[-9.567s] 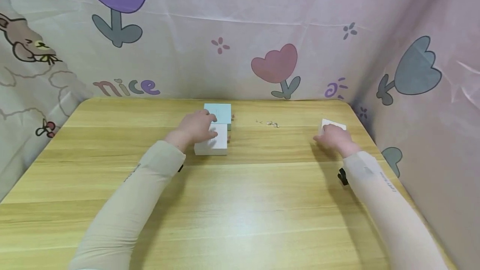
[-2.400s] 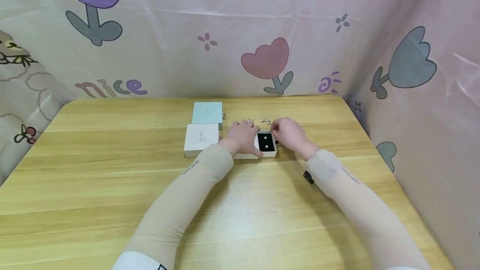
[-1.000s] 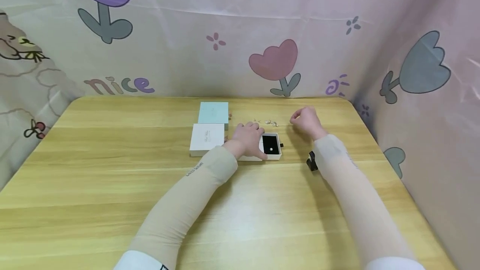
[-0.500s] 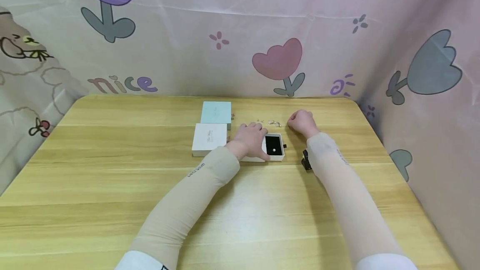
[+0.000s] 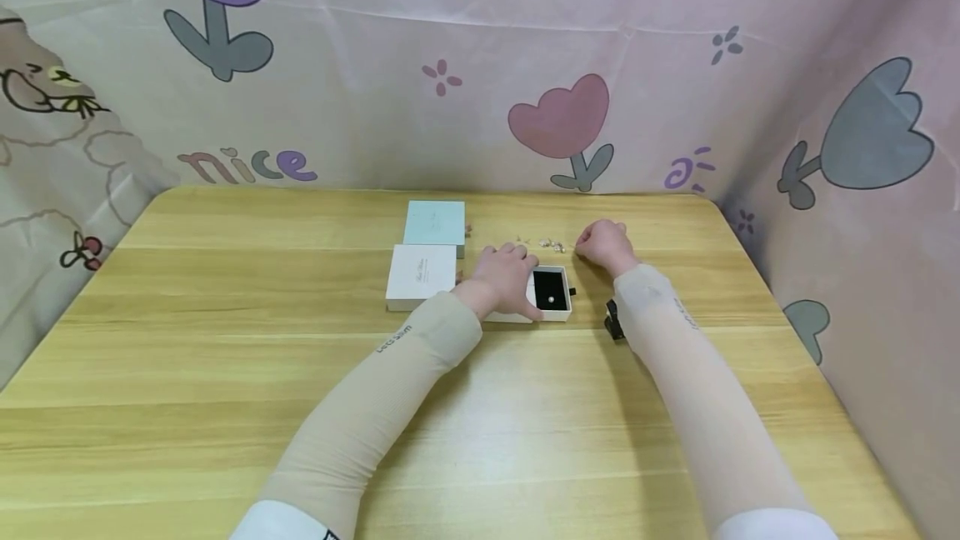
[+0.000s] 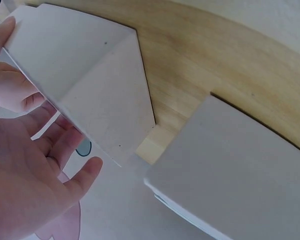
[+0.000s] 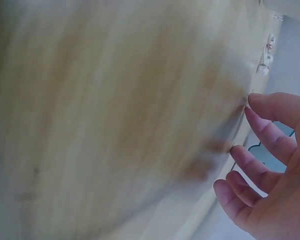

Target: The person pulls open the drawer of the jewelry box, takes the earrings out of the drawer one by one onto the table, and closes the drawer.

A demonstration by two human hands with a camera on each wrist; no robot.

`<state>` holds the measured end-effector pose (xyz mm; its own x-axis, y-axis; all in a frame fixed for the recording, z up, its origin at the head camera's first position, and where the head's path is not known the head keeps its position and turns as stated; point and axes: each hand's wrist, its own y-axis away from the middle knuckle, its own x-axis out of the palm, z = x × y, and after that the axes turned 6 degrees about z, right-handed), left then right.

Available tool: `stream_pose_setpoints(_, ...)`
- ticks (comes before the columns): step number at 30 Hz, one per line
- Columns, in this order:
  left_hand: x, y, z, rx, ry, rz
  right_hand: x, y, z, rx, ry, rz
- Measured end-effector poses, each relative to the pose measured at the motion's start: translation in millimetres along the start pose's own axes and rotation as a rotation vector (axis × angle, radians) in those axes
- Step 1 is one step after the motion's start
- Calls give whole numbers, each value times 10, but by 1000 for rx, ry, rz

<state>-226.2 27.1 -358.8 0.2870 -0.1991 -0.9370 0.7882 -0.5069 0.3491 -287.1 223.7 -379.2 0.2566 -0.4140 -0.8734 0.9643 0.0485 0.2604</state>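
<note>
My left hand [image 5: 501, 280] grips a small white drawer-style jewelry box [image 5: 553, 316] on the table, its thumb and fingers on opposite sides. The tray is slid out to the right, and one pearl stud [image 5: 551, 300] sits in its black insert [image 5: 548, 282]. Beyond the box, my right hand [image 5: 604, 245] is low at the table. In the right wrist view, thumb and forefinger meet around a tiny pale thing, apparently a pearl earring, mostly hidden by the fingertips [image 7: 254, 98]. Several small earrings [image 5: 553, 246] lie just left of that hand.
A larger white box [image 5: 420, 269] stands left of my left hand, with a mint-green box [image 5: 435, 223] behind it. Tiny gold-coloured pieces [image 5: 522, 239] lie near the earrings. A patterned cloth [image 5: 360, 90] hangs behind the table.
My left hand has come from the larger boxes to the small white one, now opened. My right hand has moved from that box to the table beyond; one of its two pearls is gone.
</note>
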Motion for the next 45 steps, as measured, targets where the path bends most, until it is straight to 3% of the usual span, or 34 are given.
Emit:
stream_pose_setpoints(13,7,-20,0,0,-1,7,-135,142,-8,8,64,42)
stream_pose_setpoints(17,1,-17,-3,2,0,12,-201,268,62,-88,110,13)
stream_pose_setpoints(20,-7,-10,-3,0,3,14,-200,409,159,-209,186,3)
stream_pose_setpoints(29,-11,-12,-6,-8,12,12,77,758,392,-519,376,16)
stream_pose_setpoints(39,-18,-4,7,-14,7,0,241,831,465,-569,530,-37)
stream_pose_setpoints(45,-22,11,-14,-8,10,8,283,842,474,-574,530,-52)
